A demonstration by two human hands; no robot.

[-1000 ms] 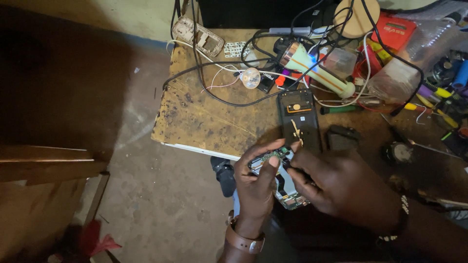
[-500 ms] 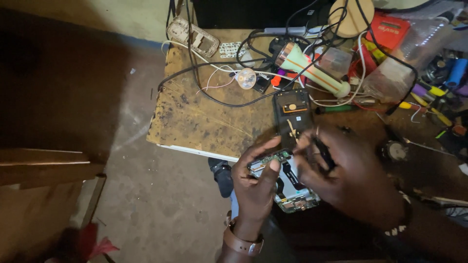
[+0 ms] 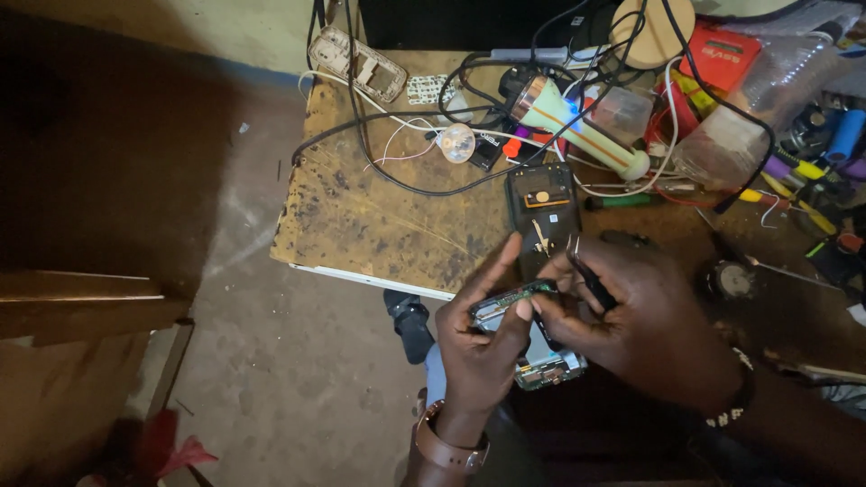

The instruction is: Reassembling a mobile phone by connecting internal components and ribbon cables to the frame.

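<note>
An opened phone [image 3: 541, 356], its back off and metal shields and green circuitry exposed, lies tilted just off the near edge of a worn bench. A narrow green circuit board [image 3: 514, 298] is lifted clear above it, held roughly level and edge-on, its silver parts facing up. Slim black tweezers [image 3: 586, 275] with bright metal tips point up and away, angled beside the board's right end. The phone's lower end, toward the person, shows a pale frame and small connectors.
</note>
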